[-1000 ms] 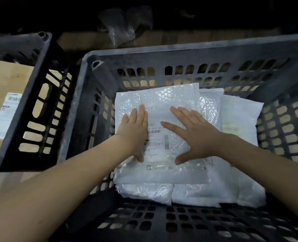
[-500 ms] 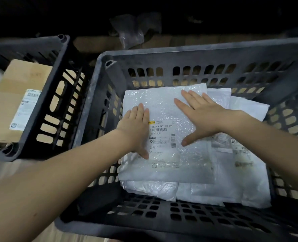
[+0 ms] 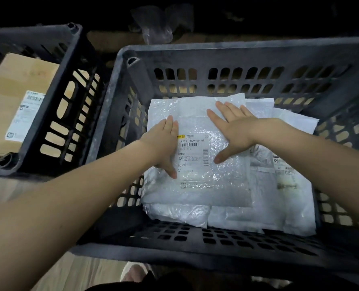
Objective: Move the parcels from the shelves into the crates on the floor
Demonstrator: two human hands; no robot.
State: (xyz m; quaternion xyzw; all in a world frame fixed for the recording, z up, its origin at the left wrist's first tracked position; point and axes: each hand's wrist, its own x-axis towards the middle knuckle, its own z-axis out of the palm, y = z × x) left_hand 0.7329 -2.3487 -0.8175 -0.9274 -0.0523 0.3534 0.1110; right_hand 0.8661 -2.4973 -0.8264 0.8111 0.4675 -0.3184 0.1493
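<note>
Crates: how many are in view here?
2. The large crate fills the centre and right, holding white parcels under both hands; the smaller crate sits at left, holding a cardboard box. Others may lie outside the view.

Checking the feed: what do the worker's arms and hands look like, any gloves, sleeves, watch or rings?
Both forearms are bare to the frame edge, with no sleeves in view. The left hand and right hand wear no gloves, and no watch, wristband or ring shows on either. Fingernails look short and unpainted.
</note>
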